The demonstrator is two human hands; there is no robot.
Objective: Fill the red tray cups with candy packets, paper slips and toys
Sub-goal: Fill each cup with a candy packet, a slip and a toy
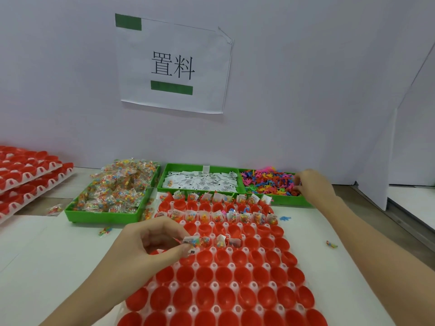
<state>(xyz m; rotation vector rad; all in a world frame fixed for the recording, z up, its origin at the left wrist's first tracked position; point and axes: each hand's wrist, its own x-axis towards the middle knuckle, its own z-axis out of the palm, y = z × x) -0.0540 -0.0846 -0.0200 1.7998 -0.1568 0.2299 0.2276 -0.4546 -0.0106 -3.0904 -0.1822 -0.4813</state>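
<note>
The filling is in its early part, by the look of it: the 2 far rows of the red tray (226, 274) hold packets and slips, the 3rd filled row has only about 4 cups started, and the near rows are bare red cups.

The left hand (150, 245) hovers over the left end of that partly filled row, its fingers (181, 249) curled and pinching a candy packet (195, 242) together with what looks like a white paper slip, right at the mouth of a cup. The forearm comes in low from the near left edge.

The right hand (313, 182) is stretched far forward over the green bin of toys (268, 182), fingers bent down into the coloured pile. Whether it has a toy pinched I cannot tell, as the fingertips are hidden.

The candy packets lie heaped in the left green bin (115, 191), and the paper slips (200, 181) in the middle one.

The next move likely calls for seating the pinched packet fully in its cup, then bringing a toy back to the same row without knocking the upright slips.
</note>
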